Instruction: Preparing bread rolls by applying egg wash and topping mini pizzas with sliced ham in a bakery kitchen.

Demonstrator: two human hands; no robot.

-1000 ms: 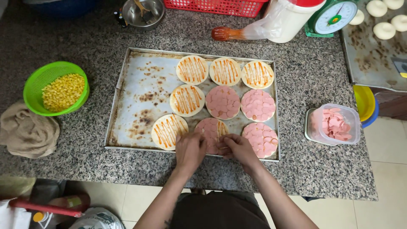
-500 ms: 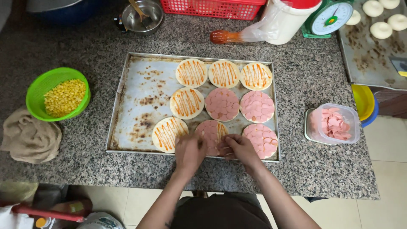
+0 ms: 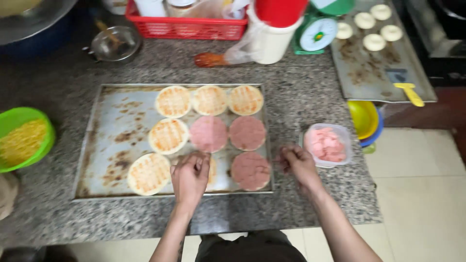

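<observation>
Green bowl (image 3: 19,138): sitting at the frame's left edge, holding corn kernels.
Baking tray (image 3: 109,128): lying centre on the granite counter, carrying nine round bases.
Left hand (image 3: 190,177): curling loosely over the lower-middle base (image 3: 211,167), fingers touching it, grasping nothing visible.
Right hand (image 3: 297,164): hovering loosely clenched between the tray and the ham tub (image 3: 327,144); contents cannot be told.
Risk: the covered base may be sliding and smearing sauce under the pressing fingers.

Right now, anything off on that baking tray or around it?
Nothing spilled or broken. The baking tray is scorched and stained. Its left third is bare: nine dough rounds crowd the right. Left hand covers one; right hand sits off-tray.
</observation>
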